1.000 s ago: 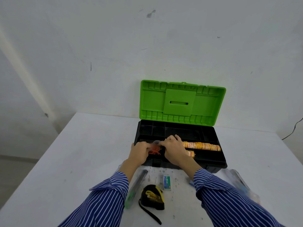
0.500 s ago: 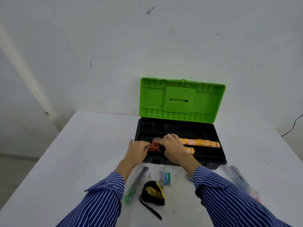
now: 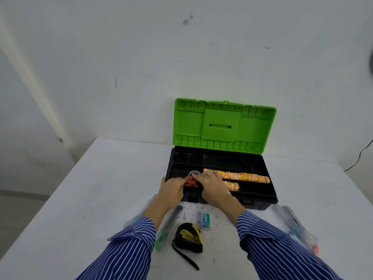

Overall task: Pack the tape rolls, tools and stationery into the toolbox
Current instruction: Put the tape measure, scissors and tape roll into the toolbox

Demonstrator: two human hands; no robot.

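Toolbox (image 3: 220, 190) (green lid (image 3: 223, 126) raised) is sitting at frame centre. Left hand (image 3: 171, 190) and right hand (image 3: 213, 184) are resting curled over its lower-left compartment, apparently pinching orange rubber bands (image 3: 190, 182) beside a clear tape roll (image 3: 194, 173); the grips are unclear.

Blue sleeves (image 3: 129, 247) with thin white stripes, apparently cuffed at the wrists

White table (image 3: 96, 199) under toolbox (image 3: 260, 201), tape measure (image 3: 189, 237)
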